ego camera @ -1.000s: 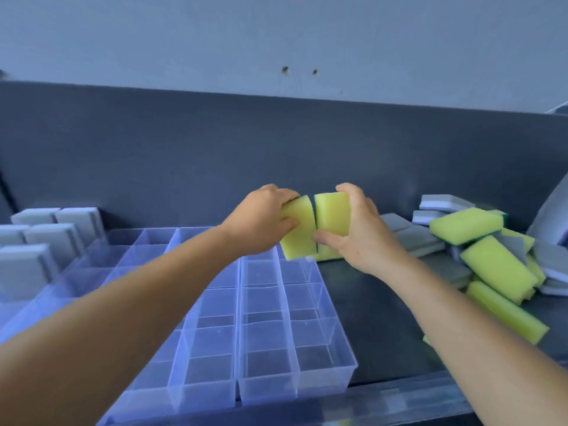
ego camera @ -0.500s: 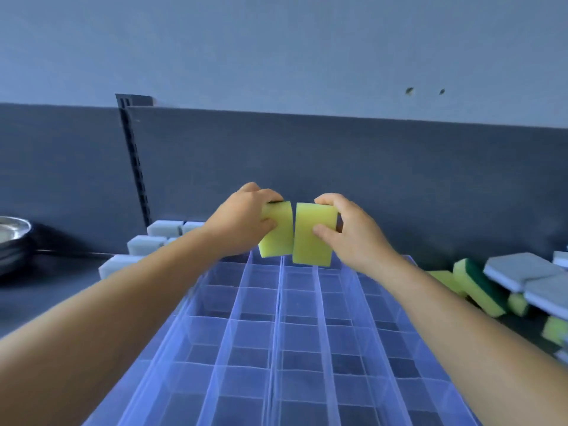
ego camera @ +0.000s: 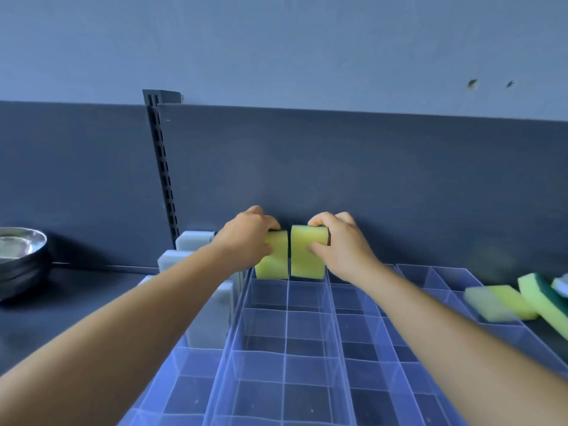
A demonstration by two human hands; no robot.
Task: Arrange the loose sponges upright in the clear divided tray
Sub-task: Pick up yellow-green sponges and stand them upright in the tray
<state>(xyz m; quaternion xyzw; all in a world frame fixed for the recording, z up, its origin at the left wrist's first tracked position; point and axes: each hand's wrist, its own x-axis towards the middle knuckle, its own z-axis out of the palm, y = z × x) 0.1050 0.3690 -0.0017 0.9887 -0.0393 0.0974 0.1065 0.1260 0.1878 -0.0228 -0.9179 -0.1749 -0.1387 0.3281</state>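
Far left there's a stack of metal bowls (ego camera: 21, 256) on the dark counter, nothing to do with me. Next over, a few grey sponges (ego camera: 196, 241) already stand upright along the left edge of the clear divided tray (ego camera: 307, 348).

Now the bit that matters. My left hand (ego camera: 249, 238) is clamped on the left yellow sponge (ego camera: 273, 259), fingers curled over its top edge and thumb on the near face. My right hand (ego camera: 341, 247) grips the right yellow sponge (ego camera: 307, 256) the same way. Both sponges are upright, long axis pointing straight down, sitting side by side at the far row of the tray with a thin gap between them. Their bottom edges look like they're at or just inside the rims of two neighbouring back compartments, with the divider lined up under the gap. Can't tell if they've bottomed out.

So my guess is the next move is just straight down, each hand over its own slot. Both arms are stretched well forward, wrists roughly level.

Off to the right, loose yellow-green sponges (ego camera: 522, 299) lie near the tray, still waiting.
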